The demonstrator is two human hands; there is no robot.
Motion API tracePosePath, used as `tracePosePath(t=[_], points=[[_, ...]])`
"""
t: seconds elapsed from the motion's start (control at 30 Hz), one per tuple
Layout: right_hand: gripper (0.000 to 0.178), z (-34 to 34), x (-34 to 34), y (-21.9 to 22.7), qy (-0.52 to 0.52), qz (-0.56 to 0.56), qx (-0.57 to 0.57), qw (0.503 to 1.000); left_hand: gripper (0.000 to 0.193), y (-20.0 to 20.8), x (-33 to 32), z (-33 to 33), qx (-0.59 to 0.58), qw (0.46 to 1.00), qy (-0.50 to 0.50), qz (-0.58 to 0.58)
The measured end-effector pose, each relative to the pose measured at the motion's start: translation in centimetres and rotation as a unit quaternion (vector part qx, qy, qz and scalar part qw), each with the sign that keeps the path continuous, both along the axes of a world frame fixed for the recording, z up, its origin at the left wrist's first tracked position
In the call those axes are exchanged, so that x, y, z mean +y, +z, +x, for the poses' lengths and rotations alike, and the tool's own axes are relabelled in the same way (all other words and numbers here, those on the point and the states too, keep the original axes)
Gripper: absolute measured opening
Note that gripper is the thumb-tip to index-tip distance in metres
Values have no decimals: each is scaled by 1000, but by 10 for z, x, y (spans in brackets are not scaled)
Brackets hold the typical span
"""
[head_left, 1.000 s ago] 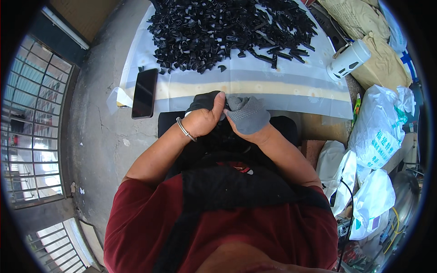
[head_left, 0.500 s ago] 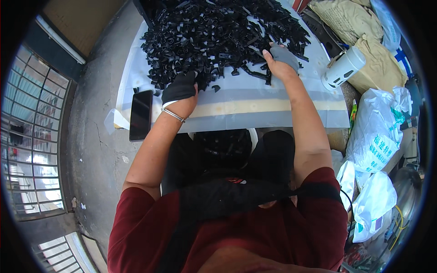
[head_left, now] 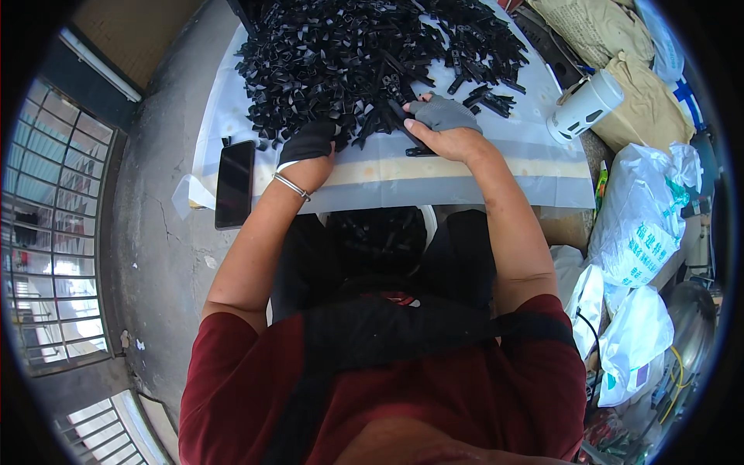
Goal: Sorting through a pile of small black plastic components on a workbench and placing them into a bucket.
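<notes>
A big heap of small black plastic clips and longer black strips (head_left: 310,70) covers the far part of the table. My left hand (head_left: 306,153), in a black fingerless glove with a bracelet at the wrist, is curled at the heap's near edge; its fingertips are hidden, so what it grips does not show. My right hand (head_left: 448,128) wears a grey fingerless glove. Its thumb and fingers close around long black plastic strips (head_left: 409,124) at the heap's right side. One short black strip (head_left: 421,153) lies on the table just below that hand.
The table (head_left: 380,178) has a pale sheet over it. A dark phone (head_left: 235,184) lies at its left front corner. A white tumbler (head_left: 585,106) stands at the right edge. Bulging white sacks (head_left: 632,217) fill the floor on the right. A container of black parts (head_left: 377,236) sits between my knees.
My right hand has moved left and nearer, dragging long black strips toward the left hand. A gap now shows in the heap's right side. My left hand has hardly moved.
</notes>
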State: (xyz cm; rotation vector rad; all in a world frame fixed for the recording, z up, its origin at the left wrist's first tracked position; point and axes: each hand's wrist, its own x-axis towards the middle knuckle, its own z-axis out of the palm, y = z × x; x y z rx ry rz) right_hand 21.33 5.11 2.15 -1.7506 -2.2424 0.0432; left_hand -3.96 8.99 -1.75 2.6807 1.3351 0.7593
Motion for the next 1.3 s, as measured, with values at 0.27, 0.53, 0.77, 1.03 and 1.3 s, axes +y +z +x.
tracePosePath(t=[0.27,0.53,0.77,1.03,1.3], points=[[23,6,-52,14,-106,99,-39,989,23,-6,-1,-12,-20,999,35,5],[21,-14,-48,-35,-13,152,-56,987,23,-5,3,-8,-75,995,39,44],[26,-19,-14,-46,-103,186,58,975,19,2,-8,-15,-306,935,71,-167],[37,5,-28,-30,-228,198,210,930,20,29,-71,-12,-561,664,25,-493],[32,-47,-124,-33,-59,79,-72,993,17,4,-98,-14,-506,646,-33,-571]])
